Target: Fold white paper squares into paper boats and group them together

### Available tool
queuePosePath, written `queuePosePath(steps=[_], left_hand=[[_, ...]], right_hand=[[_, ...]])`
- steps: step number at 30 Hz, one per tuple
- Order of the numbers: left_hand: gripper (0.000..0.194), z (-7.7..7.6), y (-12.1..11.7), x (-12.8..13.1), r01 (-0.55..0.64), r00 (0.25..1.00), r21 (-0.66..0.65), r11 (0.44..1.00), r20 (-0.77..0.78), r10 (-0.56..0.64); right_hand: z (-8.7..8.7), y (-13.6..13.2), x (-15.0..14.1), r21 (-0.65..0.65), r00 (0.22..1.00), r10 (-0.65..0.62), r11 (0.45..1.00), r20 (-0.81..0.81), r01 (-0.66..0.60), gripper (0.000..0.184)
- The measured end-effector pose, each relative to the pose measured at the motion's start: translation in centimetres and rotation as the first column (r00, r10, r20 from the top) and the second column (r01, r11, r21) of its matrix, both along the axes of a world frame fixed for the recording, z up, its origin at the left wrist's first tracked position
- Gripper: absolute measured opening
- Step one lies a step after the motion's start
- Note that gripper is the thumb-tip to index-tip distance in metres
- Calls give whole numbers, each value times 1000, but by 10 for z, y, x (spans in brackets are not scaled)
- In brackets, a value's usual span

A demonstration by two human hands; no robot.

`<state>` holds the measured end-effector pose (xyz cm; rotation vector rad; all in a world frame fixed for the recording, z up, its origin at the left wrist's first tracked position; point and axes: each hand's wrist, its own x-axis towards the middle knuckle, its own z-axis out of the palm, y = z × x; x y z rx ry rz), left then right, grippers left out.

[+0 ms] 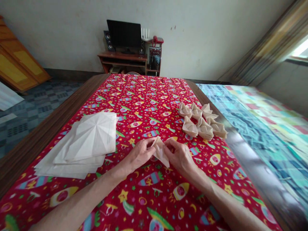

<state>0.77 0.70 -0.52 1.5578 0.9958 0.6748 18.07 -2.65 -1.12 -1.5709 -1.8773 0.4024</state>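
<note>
Between my two hands is a small piece of folded paper, cream-coloured and pointed at the top and bottom. My left hand pinches its left edge with thumb and fingers. On the opposite edge, my right hand grips it the same way. To the left lies a stack of creased paper sheets, the top one marked with folds radiating from its middle. Several folded paper shapes stand in two rows to the right, beyond my right hand.
A red patterned cloth covers the table, whose dark wooden edge shows at the left. A bed with a checked cover adjoins the right side. Against the far wall stands a desk with a monitor.
</note>
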Motion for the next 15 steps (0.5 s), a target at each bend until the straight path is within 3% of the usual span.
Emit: queuePosePath(steps=[2, 4, 7, 15], left_hand=[[34, 3, 0, 0, -3, 999, -3, 1000, -32, 3], [32, 5, 0, 1, 3, 999, -18, 1000, -33, -3], [32, 4, 2, 1, 6, 999, 10, 1000, -50, -5], [34, -2, 2, 3, 9, 999, 26, 1000, -33, -8]], right_hand=[[6, -6, 0, 151, 998, 41, 987, 37, -46, 22], [11, -11, -1, 224, 990, 89, 968, 113, -113, 28], [13, -15, -3, 229, 971, 130, 957, 202, -176, 19], [10, -15, -4, 188, 955, 168, 958, 246, -217, 23]])
